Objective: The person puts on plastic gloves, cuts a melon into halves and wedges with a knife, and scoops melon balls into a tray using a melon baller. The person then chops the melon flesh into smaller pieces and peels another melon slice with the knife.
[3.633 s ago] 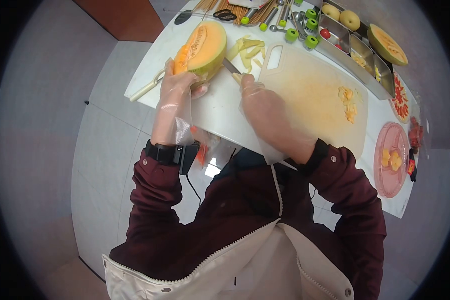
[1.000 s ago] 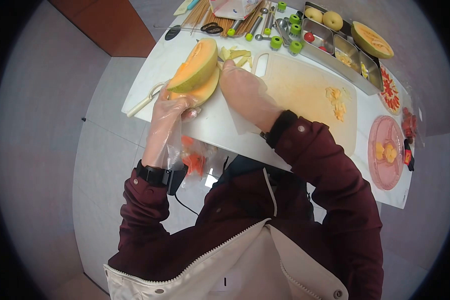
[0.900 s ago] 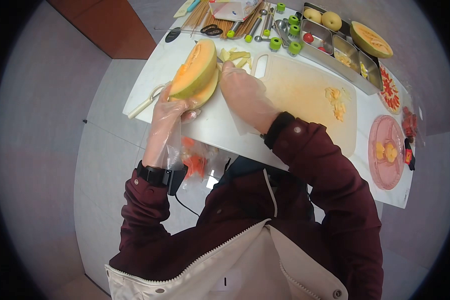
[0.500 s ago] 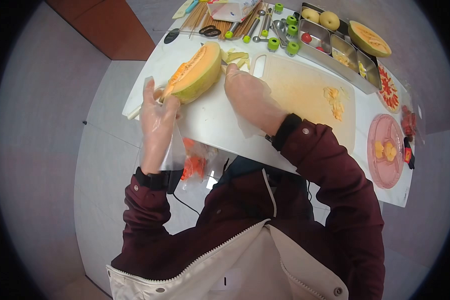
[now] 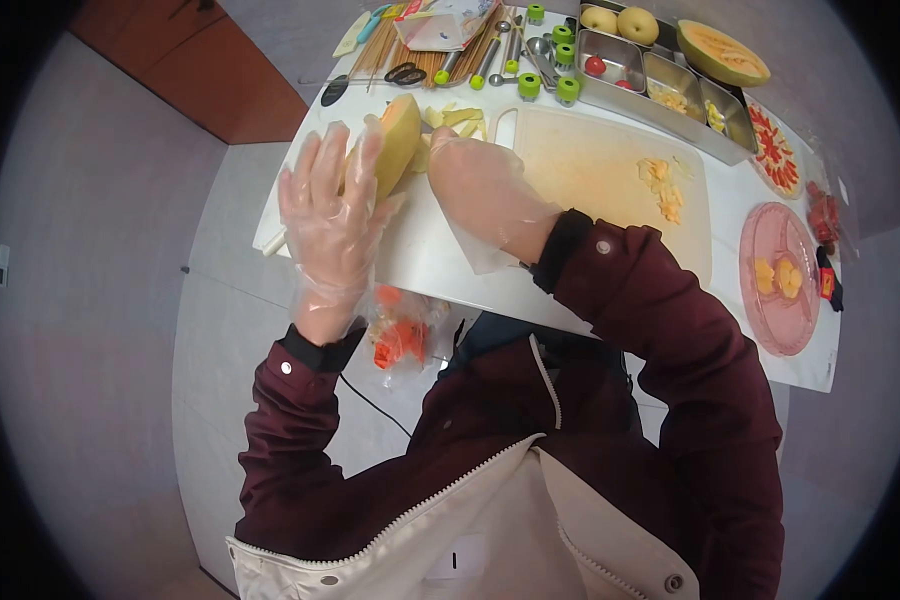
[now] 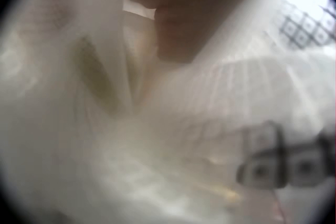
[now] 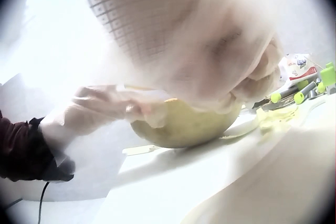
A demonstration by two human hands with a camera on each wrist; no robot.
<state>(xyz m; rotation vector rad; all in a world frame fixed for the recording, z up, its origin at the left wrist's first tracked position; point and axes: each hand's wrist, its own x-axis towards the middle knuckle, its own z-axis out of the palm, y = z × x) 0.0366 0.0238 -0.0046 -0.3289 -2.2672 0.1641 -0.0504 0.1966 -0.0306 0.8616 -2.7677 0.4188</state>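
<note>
A cut piece of cantaloupe (image 5: 400, 143) with green rind stands on the white table, partly behind my left hand (image 5: 332, 210). That hand wears a clear plastic glove, its fingers straight and lying over the melon's near left side. In the right wrist view the left fingertips overlap the melon (image 7: 186, 124) at its left end. My gloved right hand (image 5: 478, 190) is curled round a knife at the melon's right side; the hand hides most of the knife. Plastic glove film and blur fill most of the left wrist view.
Peel strips (image 5: 460, 117) lie behind the right hand. A cutting board (image 5: 590, 160) with melon scraps (image 5: 662, 185) is to the right. Farther back are a steel tray (image 5: 700, 133), a melon half (image 5: 722, 52) and green-capped tools (image 5: 528, 86). A pink plate (image 5: 778, 315) stands far right.
The left hand has let go of its grip on the melon and straightened its fingers over it. Two melon parts, spread a second ago, came together. The right hand keeps the knife.
</note>
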